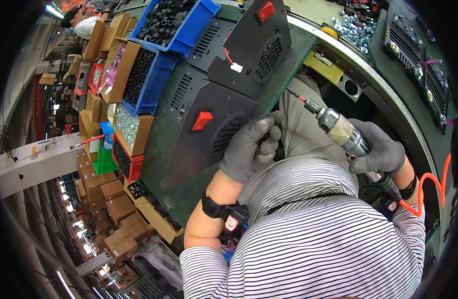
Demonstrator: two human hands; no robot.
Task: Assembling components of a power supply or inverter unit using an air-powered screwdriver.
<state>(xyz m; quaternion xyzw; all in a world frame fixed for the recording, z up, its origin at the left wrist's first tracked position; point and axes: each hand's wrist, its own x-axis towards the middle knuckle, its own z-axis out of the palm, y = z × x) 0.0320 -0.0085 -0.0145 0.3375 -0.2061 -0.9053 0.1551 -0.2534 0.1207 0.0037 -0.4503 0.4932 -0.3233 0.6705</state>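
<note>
In my right hand (381, 147), in a grey glove, is an air screwdriver (346, 134). Its bit points up and to the left, over my lap, and an orange coiled hose (428, 179) trails from its back end. My left hand (249, 147), gloved too, is at the bench edge against the lower black metal panel (189, 144). Its fingers are curled in; what they hold, if anything, is hidden. That panel has a red rocker switch (202, 120) and a round vent grille. Beyond it stands a similar black panel (254, 50) with a red switch and a loose white connector (236, 67).
Blue bins (148, 82) of black parts line the bench's left side. Beside them are a cardboard box of screws (132, 129) and a red bin (128, 158). At the right, black heatsink boards (413, 65) lie near loose metal hardware (356, 30). Another person (84, 26) is far left.
</note>
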